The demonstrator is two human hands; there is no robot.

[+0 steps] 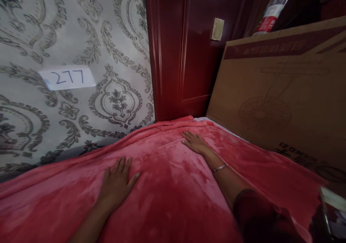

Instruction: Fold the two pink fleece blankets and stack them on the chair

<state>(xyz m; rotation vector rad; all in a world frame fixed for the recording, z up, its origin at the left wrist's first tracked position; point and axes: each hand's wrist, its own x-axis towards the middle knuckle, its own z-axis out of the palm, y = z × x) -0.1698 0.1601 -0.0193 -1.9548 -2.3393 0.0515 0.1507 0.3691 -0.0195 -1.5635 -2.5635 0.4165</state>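
- Flat on the red fleece blanket (167,185) lie both hands, palms down, fingers released and spread, grasping nothing.
- The left hand (117,183) presses the blanket with its fingers (121,163) pointing up and away toward the patterned wallpaper (81,30).
- The right hand (195,142) rests farther out, its fingers (186,136) pointing left and away toward the blanket's far edge, where that edge meets the dark red door (186,48).
- A thin metal bracelet (219,168) circles the right wrist, and a dark red sleeve (259,217) covers the arm nearer the camera.
- The blanket spreads under both hands, and its long axis runs from lower left to upper right across the bed; its far edge lies just beyond the right fingers and slopes down to the left along the wall.
- Beyond the left fingers, up on the wallpaper, a white label (67,78) bears the handwritten number 277.
- To the right of the right fingers, a large cardboard box (281,91) leans at the blanket's edge, with a fan drawing printed on its face.
- Above the box a clear plastic bottle (273,10) with a red label lies tilted.
- A pale switch plate (217,29) sits on the door, well above the right fingers.
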